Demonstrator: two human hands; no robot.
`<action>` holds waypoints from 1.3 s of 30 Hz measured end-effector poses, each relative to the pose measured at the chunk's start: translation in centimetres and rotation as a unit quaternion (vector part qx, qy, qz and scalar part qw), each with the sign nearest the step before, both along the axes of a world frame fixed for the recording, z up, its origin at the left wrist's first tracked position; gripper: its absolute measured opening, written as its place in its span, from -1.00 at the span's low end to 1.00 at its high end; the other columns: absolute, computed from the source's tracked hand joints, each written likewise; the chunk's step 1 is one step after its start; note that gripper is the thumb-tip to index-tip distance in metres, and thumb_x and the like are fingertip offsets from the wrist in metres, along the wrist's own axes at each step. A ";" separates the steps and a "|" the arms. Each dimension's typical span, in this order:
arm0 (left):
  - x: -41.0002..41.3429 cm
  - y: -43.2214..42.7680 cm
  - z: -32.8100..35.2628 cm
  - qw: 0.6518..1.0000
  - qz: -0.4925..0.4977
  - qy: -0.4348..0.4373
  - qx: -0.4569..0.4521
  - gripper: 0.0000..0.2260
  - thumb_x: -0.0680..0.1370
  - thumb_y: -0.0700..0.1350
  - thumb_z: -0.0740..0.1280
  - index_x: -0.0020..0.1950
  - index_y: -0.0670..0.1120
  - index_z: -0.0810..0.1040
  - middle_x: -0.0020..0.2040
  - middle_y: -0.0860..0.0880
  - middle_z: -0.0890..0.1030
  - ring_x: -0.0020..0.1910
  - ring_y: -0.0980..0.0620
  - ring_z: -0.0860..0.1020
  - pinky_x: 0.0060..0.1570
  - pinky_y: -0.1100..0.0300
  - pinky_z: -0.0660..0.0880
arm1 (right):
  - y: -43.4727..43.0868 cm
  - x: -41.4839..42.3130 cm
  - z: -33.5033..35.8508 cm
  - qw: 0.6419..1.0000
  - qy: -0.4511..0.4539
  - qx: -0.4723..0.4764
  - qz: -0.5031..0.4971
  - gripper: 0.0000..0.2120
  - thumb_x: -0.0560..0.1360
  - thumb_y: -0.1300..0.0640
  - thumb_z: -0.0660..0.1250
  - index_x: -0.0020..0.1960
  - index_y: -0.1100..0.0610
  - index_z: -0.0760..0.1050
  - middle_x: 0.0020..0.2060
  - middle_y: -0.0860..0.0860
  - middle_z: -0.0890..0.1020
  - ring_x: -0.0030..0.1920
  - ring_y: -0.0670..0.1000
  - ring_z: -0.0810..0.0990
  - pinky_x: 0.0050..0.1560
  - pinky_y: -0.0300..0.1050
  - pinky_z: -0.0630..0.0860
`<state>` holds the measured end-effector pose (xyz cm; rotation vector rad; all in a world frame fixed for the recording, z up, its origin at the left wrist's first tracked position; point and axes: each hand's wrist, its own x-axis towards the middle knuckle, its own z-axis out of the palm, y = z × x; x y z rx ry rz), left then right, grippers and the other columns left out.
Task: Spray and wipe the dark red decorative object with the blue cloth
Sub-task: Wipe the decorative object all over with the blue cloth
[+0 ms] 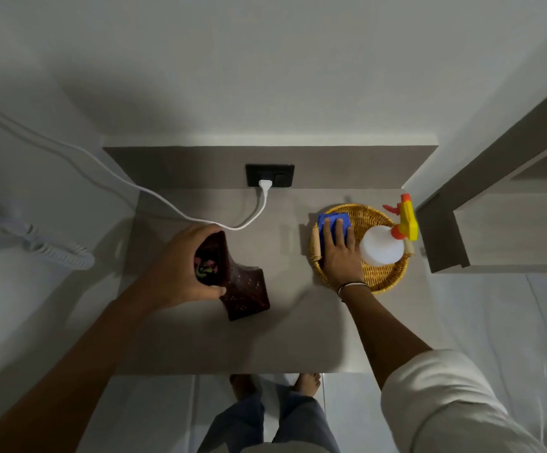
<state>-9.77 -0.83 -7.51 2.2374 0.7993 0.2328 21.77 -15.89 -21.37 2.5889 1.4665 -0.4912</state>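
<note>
The dark red decorative object (244, 289), a patterned vase-like piece with an open square mouth, stands on the grey table (298, 338) left of centre. My left hand (180, 266) grips its upper rim. The blue cloth (332, 220) lies folded in the wicker basket (380, 279) at the right. My right hand (340, 253) rests flat on the cloth, fingers spread over it. A white spray bottle (383, 245) with a yellow and orange trigger head lies in the same basket, just right of my hand.
A white cable (255, 215) runs from the black wall socket (269, 175) across the table's back left. A coiled phone cord (56, 250) lies off the left side. A grey shelf unit (494, 230) stands at the right. My feet are below the table's front edge.
</note>
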 end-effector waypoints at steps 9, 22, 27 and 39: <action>0.5 -0.4 -0.5 0.998 -0.046 0.004 0.041 -0.05 0.20 0.18 0.64 0.53 -0.07 0.47 0.40 -0.02 0.53 0.36 -0.09 0.52 0.31 -0.04 0.54 | 0.0 0.6 0.7 0.997 0.000 0.073 -0.026 -0.31 0.70 0.21 0.31 0.71 0.21 0.05 0.69 0.25 0.16 0.66 0.33 0.21 0.62 0.24 0.34; -3.6 -1.2 -2.2 0.996 0.020 -0.068 -0.048 -0.07 0.19 -0.05 0.68 0.49 0.03 0.35 0.31 -0.05 0.50 0.26 0.29 0.55 0.11 0.48 0.52 | -6.0 -12.3 6.4 0.853 0.158 0.473 -0.156 -0.40 0.61 0.41 0.24 0.63 0.23 0.30 0.62 0.19 0.38 0.61 0.20 0.38 0.60 0.20 0.38; -4.4 -1.1 -3.0 0.995 0.022 -0.075 -0.055 -0.09 0.19 0.05 0.63 0.50 0.23 0.34 0.34 -0.01 0.53 0.28 0.16 0.59 0.19 0.44 0.50 | -3.7 -18.1 9.1 0.815 0.303 0.490 -0.065 -0.38 0.54 0.56 0.20 0.59 0.33 0.35 0.59 0.19 0.41 0.62 0.14 0.39 0.62 0.16 0.36; -5.6 -1.0 -3.9 0.993 0.013 -0.113 -0.023 -0.13 0.19 0.05 0.60 0.42 0.46 0.34 0.29 0.50 0.44 0.24 0.40 0.52 0.22 0.49 0.41 | -2.5 -21.2 5.6 0.905 0.237 0.331 0.119 0.05 0.35 0.61 0.40 0.72 0.21 0.06 0.74 0.14 0.00 0.74 0.16 -0.02 0.71 0.09 0.15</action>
